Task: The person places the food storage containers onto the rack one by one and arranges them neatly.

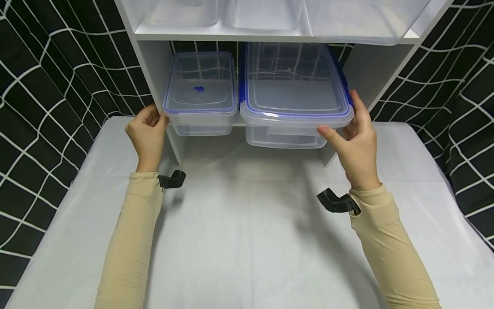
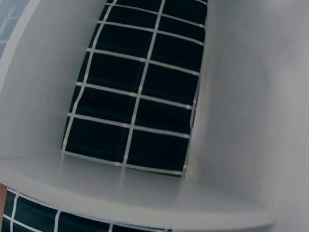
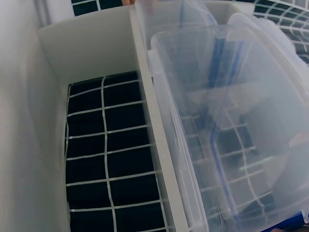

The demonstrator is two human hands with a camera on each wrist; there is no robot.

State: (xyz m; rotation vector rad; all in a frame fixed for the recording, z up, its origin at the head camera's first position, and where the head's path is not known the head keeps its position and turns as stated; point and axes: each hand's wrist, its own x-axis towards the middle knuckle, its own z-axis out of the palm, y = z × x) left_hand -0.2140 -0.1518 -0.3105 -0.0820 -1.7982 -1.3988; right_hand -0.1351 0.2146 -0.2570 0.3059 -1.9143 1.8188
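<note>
In the head view, my left hand (image 1: 148, 133) holds the left front edge of a white shelf unit (image 1: 154, 73), fingers curled beside the panel. Close by that thumb stands a smaller clear food container (image 1: 203, 122) with a blue-rimmed lid, its front sticking out past the shelf. To its right, a larger clear food container (image 1: 285, 136) with blue side clips also juts out. My right hand (image 1: 356, 146) grips this larger one at its right front corner, thumb in front and fingers along the side. The right wrist view shows the large container (image 3: 270, 159) up close.
Clear bins (image 1: 264, 13) sit on the upper shelf level. A white cloth (image 1: 247, 231) covers the table below the shelf unit. Black fabric with white grid lines (image 1: 50, 86) hangs around the sides and behind. A shelf compartment wall (image 2: 241, 106) shows in the left wrist view.
</note>
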